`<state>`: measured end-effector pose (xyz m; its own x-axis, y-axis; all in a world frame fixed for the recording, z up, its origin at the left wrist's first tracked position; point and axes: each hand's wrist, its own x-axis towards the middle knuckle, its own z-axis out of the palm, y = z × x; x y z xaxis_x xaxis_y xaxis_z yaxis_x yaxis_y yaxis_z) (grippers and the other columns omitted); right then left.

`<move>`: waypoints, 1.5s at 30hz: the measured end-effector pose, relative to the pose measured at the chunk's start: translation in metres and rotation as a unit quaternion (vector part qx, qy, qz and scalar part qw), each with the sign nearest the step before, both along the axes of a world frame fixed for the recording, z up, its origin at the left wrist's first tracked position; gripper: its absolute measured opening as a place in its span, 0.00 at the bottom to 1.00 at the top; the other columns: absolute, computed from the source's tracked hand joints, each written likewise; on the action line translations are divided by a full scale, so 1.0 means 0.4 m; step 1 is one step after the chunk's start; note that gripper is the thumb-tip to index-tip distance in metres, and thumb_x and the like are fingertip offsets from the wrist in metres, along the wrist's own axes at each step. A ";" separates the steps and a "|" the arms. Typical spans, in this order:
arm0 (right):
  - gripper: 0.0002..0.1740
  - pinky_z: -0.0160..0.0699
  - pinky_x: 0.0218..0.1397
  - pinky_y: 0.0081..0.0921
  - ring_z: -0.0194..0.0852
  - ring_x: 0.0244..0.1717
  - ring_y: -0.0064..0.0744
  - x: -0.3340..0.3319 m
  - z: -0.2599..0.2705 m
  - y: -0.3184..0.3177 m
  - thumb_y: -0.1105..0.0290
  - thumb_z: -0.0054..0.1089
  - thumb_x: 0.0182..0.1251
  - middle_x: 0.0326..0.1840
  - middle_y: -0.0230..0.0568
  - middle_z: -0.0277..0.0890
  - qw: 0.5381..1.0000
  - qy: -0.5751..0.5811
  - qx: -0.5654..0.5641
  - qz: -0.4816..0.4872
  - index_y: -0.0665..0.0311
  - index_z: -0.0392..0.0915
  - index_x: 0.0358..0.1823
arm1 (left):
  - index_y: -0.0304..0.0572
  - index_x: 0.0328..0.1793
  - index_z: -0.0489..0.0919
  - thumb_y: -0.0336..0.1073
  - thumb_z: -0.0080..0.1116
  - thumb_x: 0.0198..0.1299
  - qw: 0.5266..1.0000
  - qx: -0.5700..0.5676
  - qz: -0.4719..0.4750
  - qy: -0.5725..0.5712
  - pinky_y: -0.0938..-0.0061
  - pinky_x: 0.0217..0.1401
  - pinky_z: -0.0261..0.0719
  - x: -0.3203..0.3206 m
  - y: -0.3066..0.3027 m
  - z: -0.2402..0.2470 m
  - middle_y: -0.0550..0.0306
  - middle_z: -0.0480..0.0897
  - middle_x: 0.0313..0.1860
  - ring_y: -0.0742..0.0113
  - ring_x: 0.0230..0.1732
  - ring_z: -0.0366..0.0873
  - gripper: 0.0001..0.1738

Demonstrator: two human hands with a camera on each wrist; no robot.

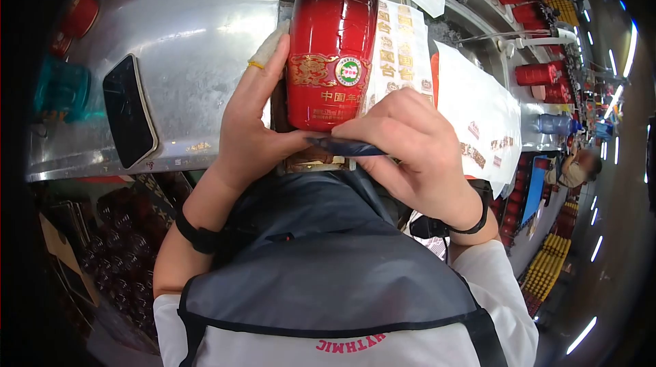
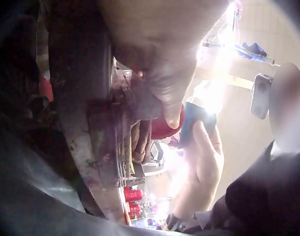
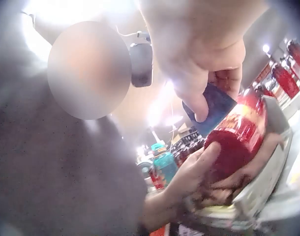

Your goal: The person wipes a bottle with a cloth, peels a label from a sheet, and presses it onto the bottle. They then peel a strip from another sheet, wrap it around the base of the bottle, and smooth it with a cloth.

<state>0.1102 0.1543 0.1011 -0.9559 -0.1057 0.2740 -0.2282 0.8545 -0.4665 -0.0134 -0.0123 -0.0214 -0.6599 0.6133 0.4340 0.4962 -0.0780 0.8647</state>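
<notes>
A glossy red bottle [image 1: 332,46] with a gold band and a round green-and-white seal lies on the metal bench [image 1: 191,59], neck pointing away from me. My left hand [image 1: 253,121] grips its lower left side, a bandaged fingertip with a yellow ring up along the glass. My right hand [image 1: 410,145] pinches a thin dark blue card [image 1: 345,147] against the bottle's base. The right wrist view shows the same blue card [image 3: 214,108] held beside the red bottle [image 3: 236,140]. In the left wrist view the blue card [image 2: 195,123] sits beside the bottle's base [image 2: 165,129].
A black phone [image 1: 128,111] lies on the bench to the left. White printed sheets [image 1: 471,107] cover the bench to the right. Several red bottles [image 1: 540,73] stand along the far right. A teal container [image 1: 60,90] sits at the left edge.
</notes>
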 end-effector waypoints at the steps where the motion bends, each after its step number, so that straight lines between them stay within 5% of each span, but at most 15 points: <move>1: 0.15 0.74 0.40 0.34 0.75 0.36 0.41 0.001 -0.009 0.006 0.75 0.71 0.53 0.32 0.40 0.74 0.999 -0.013 -0.031 -0.008 0.60 0.83 0.44 | 0.32 0.79 0.60 0.42 0.83 0.38 1.000 0.000 -0.002 0.000 0.63 0.71 0.71 0.000 0.001 0.000 0.39 0.72 0.70 0.49 0.69 0.72 0.61; 10: 0.14 0.74 0.37 0.24 0.77 0.32 0.29 0.049 -0.077 0.027 0.76 0.73 0.57 0.32 0.39 0.79 0.949 -0.072 -0.260 -0.163 0.66 0.84 0.45 | 0.32 0.80 0.59 0.44 0.82 0.42 0.999 -0.033 -0.006 0.033 0.63 0.70 0.71 0.000 -0.010 0.010 0.39 0.71 0.71 0.49 0.70 0.71 0.61; 12: 0.13 0.74 0.38 0.23 0.77 0.32 0.28 0.044 -0.104 0.050 0.76 0.72 0.58 0.33 0.39 0.79 0.953 0.044 -0.204 -0.220 0.66 0.84 0.45 | 0.32 0.80 0.58 0.44 0.81 0.43 0.999 -0.034 -0.011 0.011 0.62 0.71 0.70 -0.001 -0.009 0.009 0.39 0.70 0.72 0.49 0.71 0.70 0.60; 14: 0.17 0.75 0.38 0.26 0.78 0.33 0.32 0.051 -0.088 0.037 0.79 0.72 0.52 0.33 0.39 0.80 0.959 0.038 -0.148 -0.238 0.64 0.84 0.46 | 0.32 0.80 0.58 0.44 0.81 0.44 0.999 -0.034 -0.020 0.007 0.62 0.73 0.68 -0.004 -0.008 0.008 0.38 0.68 0.73 0.48 0.72 0.69 0.60; 17: 0.28 0.77 0.37 0.32 0.78 0.34 0.41 0.055 -0.084 0.005 0.83 0.65 0.38 0.36 0.38 0.81 0.990 0.127 -0.029 -0.048 0.61 0.86 0.48 | 0.32 0.80 0.57 0.44 0.80 0.44 0.998 -0.048 -0.032 0.003 0.61 0.76 0.64 -0.007 -0.011 0.005 0.37 0.66 0.75 0.47 0.75 0.65 0.60; 20: 0.27 0.77 0.37 0.32 0.79 0.35 0.40 0.046 -0.087 0.036 0.83 0.65 0.40 0.36 0.38 0.81 0.982 0.161 0.018 -0.097 0.61 0.87 0.47 | 0.33 0.81 0.57 0.45 0.80 0.44 0.997 -0.061 -0.038 -0.003 0.59 0.78 0.59 -0.007 -0.013 0.006 0.36 0.63 0.77 0.45 0.78 0.60 0.60; 22: 0.23 0.80 0.36 0.28 0.80 0.36 0.37 0.045 -0.080 0.008 0.78 0.68 0.41 0.36 0.38 0.81 0.982 0.178 0.057 -0.011 0.63 0.87 0.45 | 0.33 0.81 0.57 0.45 0.80 0.44 0.997 -0.064 -0.041 -0.012 0.59 0.79 0.57 -0.008 -0.015 0.008 0.36 0.62 0.78 0.44 0.79 0.58 0.60; 28: 0.23 0.80 0.34 0.28 0.79 0.35 0.35 0.028 -0.079 0.005 0.75 0.66 0.40 0.37 0.37 0.80 0.976 0.198 0.090 0.014 0.63 0.86 0.44 | 0.34 0.81 0.58 0.45 0.80 0.44 0.997 -0.066 -0.036 -0.009 0.58 0.79 0.56 -0.007 -0.016 0.006 0.35 0.61 0.78 0.44 0.80 0.57 0.60; 33: 0.21 0.78 0.31 0.27 0.78 0.34 0.34 0.011 -0.067 0.037 0.71 0.64 0.42 0.36 0.36 0.79 0.970 0.205 0.130 -0.001 0.62 0.86 0.44 | 0.35 0.81 0.58 0.44 0.81 0.42 0.998 -0.061 -0.011 0.022 0.60 0.76 0.62 -0.002 -0.012 0.007 0.39 0.67 0.74 0.46 0.75 0.65 0.61; 37: 0.20 0.78 0.33 0.27 0.78 0.33 0.33 0.014 -0.072 0.009 0.72 0.68 0.44 0.34 0.36 0.79 0.983 0.177 0.028 0.050 0.62 0.86 0.43 | 0.34 0.81 0.58 0.42 0.82 0.40 0.998 -0.056 -0.011 -0.024 0.61 0.72 0.67 0.007 -0.005 0.010 0.41 0.71 0.71 0.48 0.70 0.70 0.62; 39: 0.14 0.77 0.36 0.25 0.80 0.33 0.32 0.006 -0.043 0.051 0.73 0.74 0.52 0.32 0.40 0.80 0.989 -0.014 -0.117 -0.088 0.67 0.86 0.42 | 0.34 0.80 0.58 0.41 0.82 0.41 0.998 -0.065 -0.006 0.000 0.63 0.70 0.69 0.007 -0.003 0.017 0.40 0.70 0.71 0.49 0.68 0.72 0.61; 42: 0.13 0.77 0.38 0.21 0.79 0.35 0.20 0.001 -0.077 0.173 0.70 0.73 0.59 0.33 0.36 0.81 0.925 -0.080 -0.209 -0.306 0.64 0.84 0.44 | 0.33 0.80 0.57 0.42 0.82 0.41 0.996 -0.066 0.000 -0.062 0.61 0.72 0.67 0.024 -0.002 0.032 0.37 0.67 0.73 0.45 0.70 0.69 0.61; 45: 0.23 0.78 0.37 0.18 0.78 0.34 0.18 0.032 -0.106 0.307 0.72 0.72 0.62 0.39 0.33 0.82 0.900 0.025 -0.321 -0.292 0.62 0.79 0.58 | 0.41 0.75 0.68 0.50 0.80 0.43 0.979 -0.118 0.017 0.163 0.54 0.74 0.63 0.037 -0.025 0.062 0.36 0.63 0.74 0.40 0.75 0.60 0.52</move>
<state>0.1229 0.2771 0.0588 -0.7818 0.6070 0.1425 0.1393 0.3928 -0.9090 0.0014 -0.0224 0.0032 -0.5313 0.7023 0.4738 0.7479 0.1262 0.6517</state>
